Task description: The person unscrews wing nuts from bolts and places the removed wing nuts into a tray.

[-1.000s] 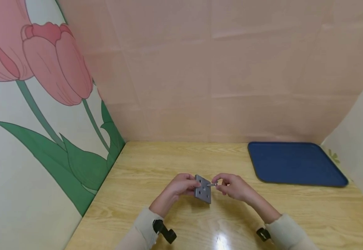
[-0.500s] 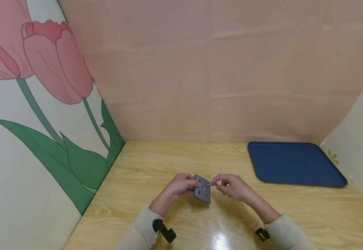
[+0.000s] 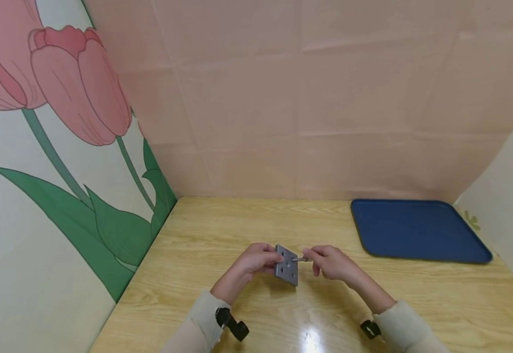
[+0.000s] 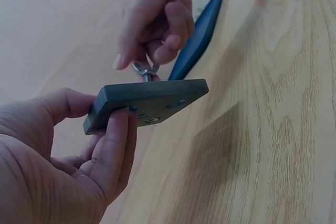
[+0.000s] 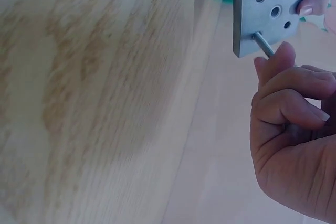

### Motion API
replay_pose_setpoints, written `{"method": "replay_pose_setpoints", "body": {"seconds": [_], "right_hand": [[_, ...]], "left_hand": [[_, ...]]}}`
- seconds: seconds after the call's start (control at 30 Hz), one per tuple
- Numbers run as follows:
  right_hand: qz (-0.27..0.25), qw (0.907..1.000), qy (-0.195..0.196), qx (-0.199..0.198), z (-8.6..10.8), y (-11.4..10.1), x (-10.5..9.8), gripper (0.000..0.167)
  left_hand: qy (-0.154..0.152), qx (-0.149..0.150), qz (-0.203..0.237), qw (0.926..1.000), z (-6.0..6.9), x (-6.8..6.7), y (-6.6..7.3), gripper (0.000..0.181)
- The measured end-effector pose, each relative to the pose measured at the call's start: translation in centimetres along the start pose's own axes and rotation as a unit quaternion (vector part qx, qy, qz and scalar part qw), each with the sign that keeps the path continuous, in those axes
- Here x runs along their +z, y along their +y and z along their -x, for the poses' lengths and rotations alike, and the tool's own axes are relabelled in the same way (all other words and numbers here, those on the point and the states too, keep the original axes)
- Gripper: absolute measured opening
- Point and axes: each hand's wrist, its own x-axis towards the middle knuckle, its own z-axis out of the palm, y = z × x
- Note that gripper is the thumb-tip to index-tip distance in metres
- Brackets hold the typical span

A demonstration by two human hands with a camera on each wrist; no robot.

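Observation:
My left hand [image 3: 254, 261] grips a square grey metal plate [image 3: 287, 273] by its left edge, raised above the table with several round holes in its face. A wing screw [image 4: 146, 72] stands in one hole near the plate's edge, its winged head outward. At that head my right hand [image 3: 333, 264] pinches with thumb and forefinger, the other fingers curled. The right wrist view shows the screw's bare shank [image 5: 264, 44] between plate and fingertips, while the fingers hide the head. How deep the screw sits is unclear.
A blue tray [image 3: 420, 230] lies at the back right of the wooden table [image 3: 221, 220]. Behind the table rises a pinkish covered wall [image 3: 239, 98]. A wall with painted tulips [image 3: 80, 88] borders the left side.
My right fingers have shifted on the screw's head, from spread around it to closer together, slightly turned. The plate and my left hand have stayed nearly still.

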Motion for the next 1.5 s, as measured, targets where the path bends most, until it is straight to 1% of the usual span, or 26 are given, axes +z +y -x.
{"method": "replay_pose_setpoints", "body": {"seconds": [0.3,0.53,0.73,0.83,1.0,1.17,1.27,1.4,1.5], "right_hand": [[-0.011,0.9998,-0.018,0.003,-0.16,0.19,-0.03,0.046],[-0.009,0.9995,-0.029,-0.008,-0.09,0.02,-0.05,0.039],[0.003,0.9985,-0.033,-0.043,0.04,-0.22,-0.27,0.025],[0.012,0.9977,-0.031,-0.060,0.00,-0.19,-0.27,0.021],[0.030,0.9958,-0.027,-0.082,-0.10,-0.10,-0.25,0.017],[0.045,0.9936,-0.023,-0.101,-0.04,-0.06,-0.30,0.016],[0.044,0.9935,-0.026,-0.101,0.02,-0.10,-0.32,0.016],[0.034,0.9947,-0.026,-0.093,0.14,-0.22,-0.31,0.018],[0.020,0.9965,-0.017,-0.079,0.19,-0.37,-0.26,0.024]], "left_hand": [[-0.002,-0.003,-0.001,1.0000,0.06,0.00,-0.01,0.021],[-0.004,0.002,0.006,1.0000,0.09,-0.06,-0.08,0.022],[-0.001,0.002,0.004,1.0000,0.09,-0.15,-0.04,0.022],[0.001,0.003,0.002,1.0000,0.15,-0.15,0.01,0.022],[0.005,0.000,0.001,1.0000,0.33,-0.21,0.15,0.022],[0.004,-0.009,0.006,0.9999,0.45,-0.21,0.35,0.022],[0.004,-0.010,0.005,0.9999,0.50,-0.18,0.41,0.022],[0.004,-0.004,0.003,1.0000,0.54,-0.13,0.34,0.021],[0.003,0.001,0.001,1.0000,0.57,-0.11,0.30,0.021]]}}
